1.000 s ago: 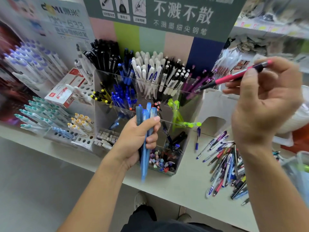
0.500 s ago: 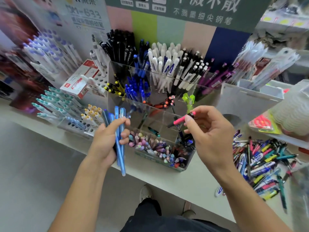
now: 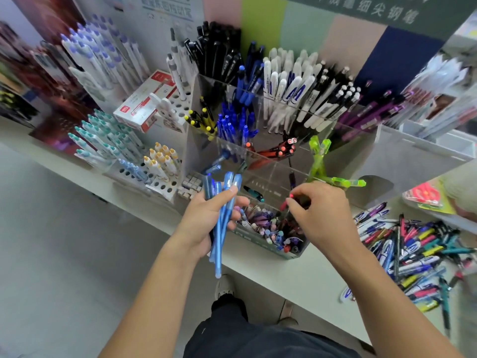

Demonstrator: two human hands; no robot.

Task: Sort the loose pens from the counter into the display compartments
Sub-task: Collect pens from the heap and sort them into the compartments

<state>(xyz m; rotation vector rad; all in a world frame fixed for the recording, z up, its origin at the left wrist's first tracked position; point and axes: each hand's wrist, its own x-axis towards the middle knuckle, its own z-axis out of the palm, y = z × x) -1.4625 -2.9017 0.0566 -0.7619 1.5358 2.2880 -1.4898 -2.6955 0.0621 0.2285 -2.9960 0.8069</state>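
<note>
**A:** ok so where's everything sitting right now? We're looking down at our left hand [image 3: 206,215] and it's wrapping around a bunch of light blue pens [image 3: 222,223], thumb pressing across the front. The bundle is sticking out both ends of the fist, tips poking up near the clear display [image 3: 268,177] and the tails hanging down past the counter [image 3: 296,275] edge.

**B:** yep, and our right hand [image 3: 322,215] is pinching a pink pen [image 3: 286,202] between thumb and fingertips. The pen is poking out to the left of the fingers, angling down over the front compartment that's full of mixed pens. We're not able to tell if its tip is touching anything in there, it's too blurry.

**A:** and the loose pile [image 3: 413,254] is lying on the counter well off to the right of that hand, not touching it.

**B:** right, green pens [image 3: 320,156] are leaning in the compartment just behind our knuckles.
</note>
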